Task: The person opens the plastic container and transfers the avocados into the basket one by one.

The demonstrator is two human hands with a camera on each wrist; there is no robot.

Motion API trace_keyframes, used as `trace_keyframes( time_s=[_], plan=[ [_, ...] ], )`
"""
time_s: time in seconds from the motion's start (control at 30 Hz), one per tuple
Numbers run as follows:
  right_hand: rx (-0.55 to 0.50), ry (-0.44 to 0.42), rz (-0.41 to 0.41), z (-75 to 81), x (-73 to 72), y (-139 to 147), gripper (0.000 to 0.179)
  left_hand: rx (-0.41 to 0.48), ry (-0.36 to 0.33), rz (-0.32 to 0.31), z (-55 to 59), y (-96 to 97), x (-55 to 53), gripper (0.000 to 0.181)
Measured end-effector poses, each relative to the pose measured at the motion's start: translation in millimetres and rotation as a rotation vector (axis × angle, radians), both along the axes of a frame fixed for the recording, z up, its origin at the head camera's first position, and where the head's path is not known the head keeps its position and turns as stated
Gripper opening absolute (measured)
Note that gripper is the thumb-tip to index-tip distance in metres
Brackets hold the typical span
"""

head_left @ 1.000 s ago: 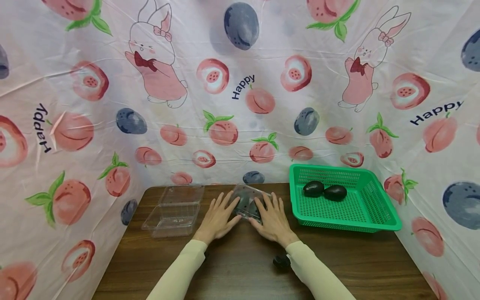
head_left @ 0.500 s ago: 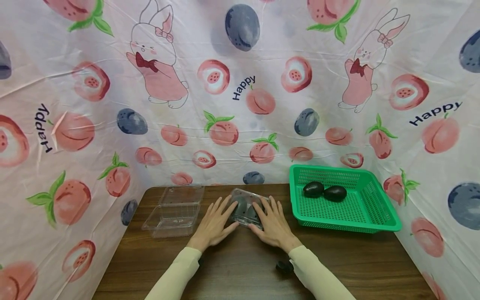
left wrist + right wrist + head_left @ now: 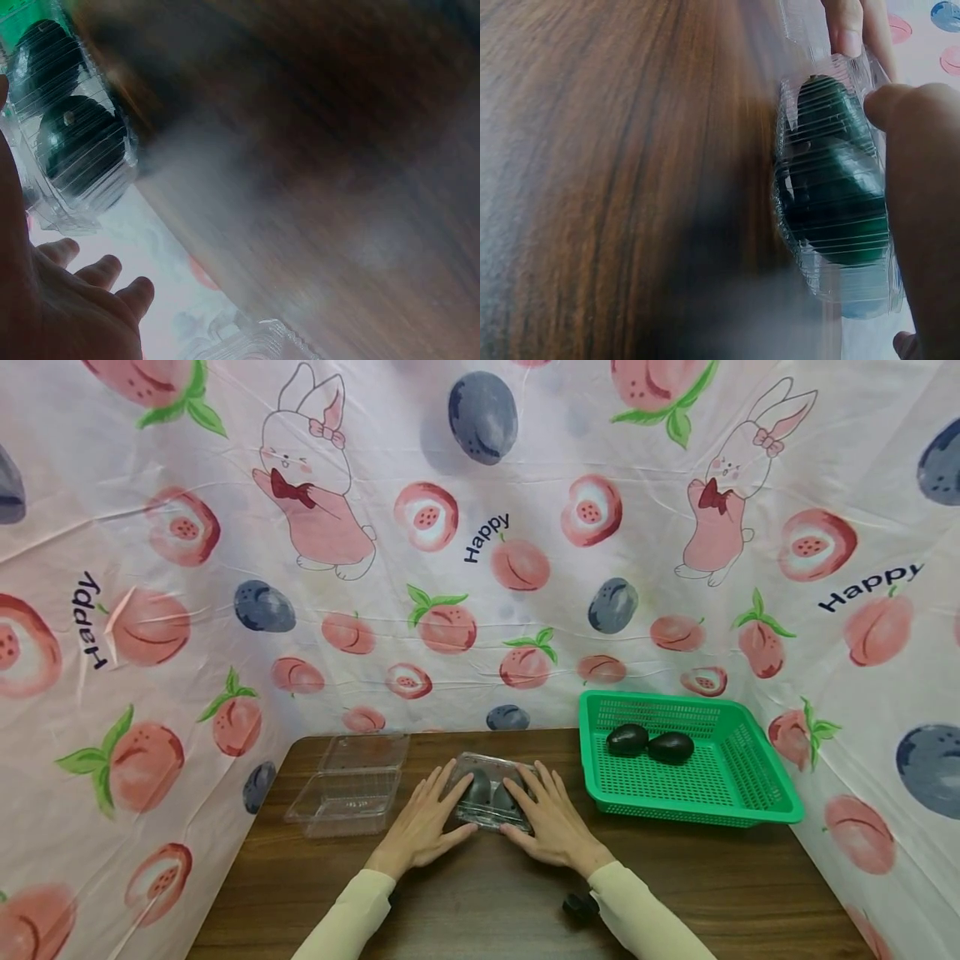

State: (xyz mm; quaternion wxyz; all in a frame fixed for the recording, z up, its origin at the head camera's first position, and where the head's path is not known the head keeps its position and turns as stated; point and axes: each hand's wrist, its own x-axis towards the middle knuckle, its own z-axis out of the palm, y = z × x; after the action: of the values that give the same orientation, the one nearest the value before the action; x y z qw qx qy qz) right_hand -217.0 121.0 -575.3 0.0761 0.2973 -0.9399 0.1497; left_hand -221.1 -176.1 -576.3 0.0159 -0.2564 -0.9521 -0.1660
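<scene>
A closed clear plastic clamshell box lies on the table between my hands, with two dark green avocados inside it. My left hand rests against its left side, fingers stretched over the lid. On the other side my right hand lies the same way, its fingers spread over the lid's right part and its thumb near the front edge. In the right wrist view, the ribbed wall of the box shows the avocados behind it.
An open, unfilled clear clamshell box stands at the left of the wooden table. At the right is a green plastic basket holding two dark avocados. A fruit-printed cloth rises behind and beside the table.
The clamshell box has slid toward the person and turned a little squarer to the table's front. Both hands have come back with it, fingers still over the lid.
</scene>
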Motion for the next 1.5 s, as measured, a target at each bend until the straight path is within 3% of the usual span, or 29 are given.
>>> trace_keyframes(
  time_s=[0.3, 0.57, 0.9, 1.5],
  plan=[
    [-0.007, 0.035, 0.066, -4.4, 8.0, 7.8, 0.078, 0.035, -0.013, -0.025, 1.4, 1.7, 12.9, 0.092],
    [-0.042, 0.033, 0.102, -6.4, 15.5, 13.4, 0.078, 0.068, 0.008, -0.027, -4.0, 5.3, 22.4, 0.091],
    [-0.050, 0.079, 0.151, -8.0, 22.8, 18.3, 0.080, 0.114, -0.090, 0.002, -5.3, 6.3, 35.8, 0.094],
    [-0.077, 0.087, 0.185, -13.6, 34.9, 20.8, 0.081, 0.137, -0.129, 0.061, -8.2, 11.1, 61.2, 0.095]
  ],
)
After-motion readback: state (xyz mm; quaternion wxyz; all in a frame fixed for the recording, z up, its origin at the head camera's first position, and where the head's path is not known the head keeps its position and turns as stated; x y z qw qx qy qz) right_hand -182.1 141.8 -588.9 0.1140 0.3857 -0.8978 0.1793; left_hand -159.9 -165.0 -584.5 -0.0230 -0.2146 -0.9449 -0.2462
